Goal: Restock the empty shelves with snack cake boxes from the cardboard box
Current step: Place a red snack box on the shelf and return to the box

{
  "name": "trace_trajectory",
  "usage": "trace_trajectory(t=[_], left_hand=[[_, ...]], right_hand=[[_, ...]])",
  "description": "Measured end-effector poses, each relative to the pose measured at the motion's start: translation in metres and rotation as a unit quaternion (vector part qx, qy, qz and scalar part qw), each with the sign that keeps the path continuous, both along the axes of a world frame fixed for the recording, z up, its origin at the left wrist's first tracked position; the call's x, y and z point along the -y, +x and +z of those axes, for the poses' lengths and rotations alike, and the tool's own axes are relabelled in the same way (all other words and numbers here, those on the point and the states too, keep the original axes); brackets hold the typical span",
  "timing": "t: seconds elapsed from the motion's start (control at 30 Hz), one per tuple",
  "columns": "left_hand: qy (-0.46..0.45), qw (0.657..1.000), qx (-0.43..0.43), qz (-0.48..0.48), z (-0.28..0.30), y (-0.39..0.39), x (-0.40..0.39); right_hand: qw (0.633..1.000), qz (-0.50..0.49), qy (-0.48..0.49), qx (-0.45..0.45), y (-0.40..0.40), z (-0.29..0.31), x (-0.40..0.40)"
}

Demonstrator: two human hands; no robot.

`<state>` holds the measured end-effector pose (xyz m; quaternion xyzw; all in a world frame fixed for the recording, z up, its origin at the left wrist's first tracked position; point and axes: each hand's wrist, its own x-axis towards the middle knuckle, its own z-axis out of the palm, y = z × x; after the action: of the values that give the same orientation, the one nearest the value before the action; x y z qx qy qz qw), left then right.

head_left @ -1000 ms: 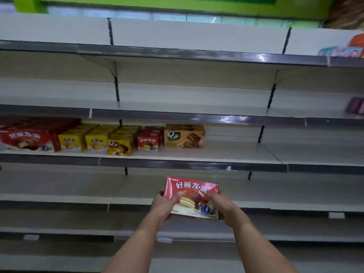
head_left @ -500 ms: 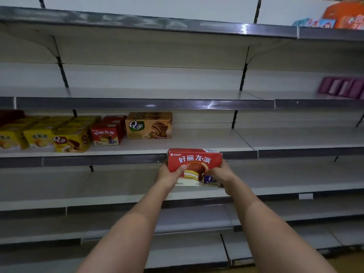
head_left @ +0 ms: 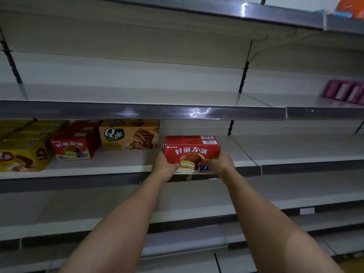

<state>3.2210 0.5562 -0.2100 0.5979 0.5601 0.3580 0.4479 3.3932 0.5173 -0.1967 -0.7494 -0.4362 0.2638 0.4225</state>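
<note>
A red snack cake box (head_left: pixel 192 149) with a chocolate pie picture stands upright at the front edge of the middle shelf (head_left: pixel 110 170). My left hand (head_left: pixel 165 166) grips its lower left corner and my right hand (head_left: pixel 218 161) grips its lower right corner. The box is just right of an orange-brown Q cake box (head_left: pixel 129 134). Whether its base rests fully on the shelf is hidden by my hands. The cardboard box is not in view.
Left of the Q box stand smaller red boxes (head_left: pixel 73 147) and yellow boxes (head_left: pixel 21 154). Purple packs (head_left: pixel 344 92) sit on the upper shelf at right. An orange item (head_left: pixel 349 5) shows top right. Bare shelf (head_left: pixel 295 148) stretches right of the held box.
Both hands have lifted the red box from below the middle shelf up to its front edge, beside the Q box. The view has moved closer and shifted right.
</note>
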Motion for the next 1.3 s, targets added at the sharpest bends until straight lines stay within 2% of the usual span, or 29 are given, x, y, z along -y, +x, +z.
trace_trajectory(t=[0.1,0.23,0.3,0.53,0.7,0.97,1.17,1.3], left_hand=[[0.032,0.997,-0.069,0.022,-0.012,0.004,-0.022],[0.094,0.961,-0.254,0.055,-0.024,0.004,-0.045],[0.116,0.955,-0.268,0.058,-0.026,0.006,-0.059],[0.082,0.976,-0.194,0.055,-0.038,0.026,-0.109],[0.076,0.983,-0.14,0.088,-0.04,0.049,-0.14],[0.036,0.987,0.083,0.134,-0.06,0.076,-0.191],[0.034,0.98,0.131,0.144,-0.064,0.083,-0.217],[0.038,0.976,0.154,0.15,-0.059,0.085,-0.223]], right_hand=[[0.997,-0.012,-0.019,0.074,0.004,-0.007,-0.019],[0.992,-0.002,-0.011,0.129,0.011,-0.015,-0.048],[0.99,0.008,-0.007,0.138,0.014,-0.019,-0.063],[0.994,0.016,0.029,0.102,0.029,-0.037,-0.11],[0.991,0.019,0.017,0.134,0.039,-0.034,-0.141],[0.992,0.069,0.061,0.082,0.051,-0.037,-0.183],[0.995,0.08,0.063,-0.007,0.05,-0.037,-0.218],[0.995,0.076,0.062,-0.032,0.047,-0.035,-0.226]])
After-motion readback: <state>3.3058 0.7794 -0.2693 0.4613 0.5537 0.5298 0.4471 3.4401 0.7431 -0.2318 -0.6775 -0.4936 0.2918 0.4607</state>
